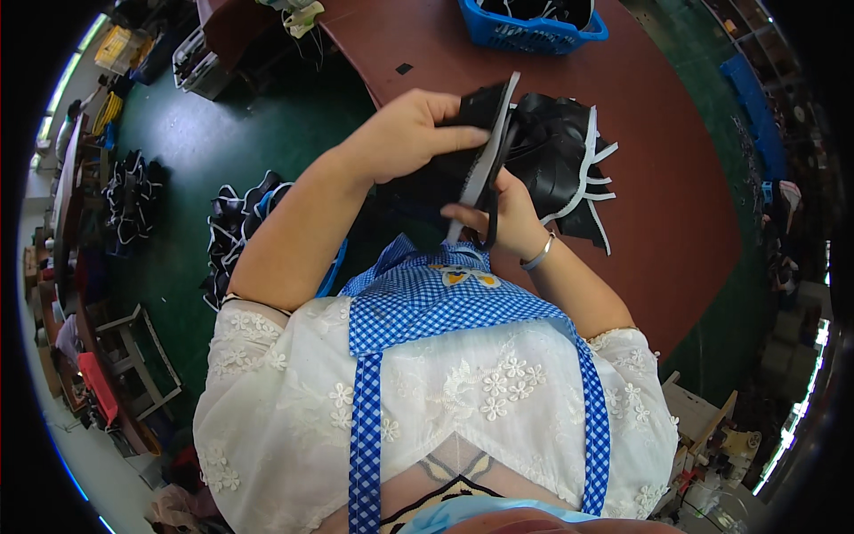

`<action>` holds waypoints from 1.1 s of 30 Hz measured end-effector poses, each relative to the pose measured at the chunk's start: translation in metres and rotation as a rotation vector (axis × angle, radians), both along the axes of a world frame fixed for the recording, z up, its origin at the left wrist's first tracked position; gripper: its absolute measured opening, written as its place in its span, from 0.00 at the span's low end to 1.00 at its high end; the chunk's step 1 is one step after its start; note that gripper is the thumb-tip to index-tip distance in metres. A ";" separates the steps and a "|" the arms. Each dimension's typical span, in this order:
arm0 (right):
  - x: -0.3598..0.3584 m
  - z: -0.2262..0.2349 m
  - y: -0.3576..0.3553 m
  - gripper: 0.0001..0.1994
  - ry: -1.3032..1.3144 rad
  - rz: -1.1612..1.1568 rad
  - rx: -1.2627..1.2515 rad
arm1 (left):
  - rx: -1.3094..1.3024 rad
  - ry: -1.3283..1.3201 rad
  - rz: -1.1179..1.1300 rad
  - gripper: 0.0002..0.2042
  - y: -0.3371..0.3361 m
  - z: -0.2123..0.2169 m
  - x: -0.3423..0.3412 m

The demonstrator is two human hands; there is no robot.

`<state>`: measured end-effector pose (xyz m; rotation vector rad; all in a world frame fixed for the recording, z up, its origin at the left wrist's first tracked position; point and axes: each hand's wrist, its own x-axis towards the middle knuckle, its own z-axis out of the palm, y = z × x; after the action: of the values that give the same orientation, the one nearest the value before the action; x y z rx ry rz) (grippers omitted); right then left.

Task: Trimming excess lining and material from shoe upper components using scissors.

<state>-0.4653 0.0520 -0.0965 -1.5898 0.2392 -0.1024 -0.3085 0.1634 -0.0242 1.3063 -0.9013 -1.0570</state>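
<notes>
My left hand (411,132) grips a black shoe-upper piece with a white edge strip (487,142), fingers curled over its top. Below it, my right hand (500,215) pinches the lower end of the same piece; a silver bangle sits on that wrist. Just behind the hands, a stack of similar black pieces with white trim (569,160) lies on the dark red table (676,196). My blue checked apron and white lace blouse fill the lower middle.
A blue plastic basket (534,31) with dark pieces stands at the table's far edge. On the green floor at my left lie two heaps of black-and-white pieces (233,227) (132,196). Wooden stools and crates line the left side.
</notes>
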 end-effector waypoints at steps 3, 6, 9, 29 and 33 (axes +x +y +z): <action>0.008 0.059 -0.002 0.19 -0.173 -0.191 0.055 | -0.476 -0.043 0.029 0.20 -0.007 0.027 0.027; -0.019 0.112 -0.053 0.20 -0.331 -0.346 -0.420 | -0.660 0.009 -0.077 0.37 0.015 0.016 0.059; -0.051 0.145 -0.113 0.15 -0.695 -0.393 -0.490 | -0.050 -0.413 -0.415 0.45 0.028 -0.080 0.044; -0.090 -0.054 -0.052 0.23 0.596 0.171 0.229 | 0.113 -0.702 -0.053 0.06 0.025 -0.129 -0.014; -0.070 -0.056 -0.047 0.22 0.601 0.070 0.104 | 0.023 -0.877 -0.045 0.05 0.030 -0.129 -0.016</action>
<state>-0.5348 0.0049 -0.1524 -1.4900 0.6433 0.4427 -0.3245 0.1932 -0.1529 1.8061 -1.5633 -0.4908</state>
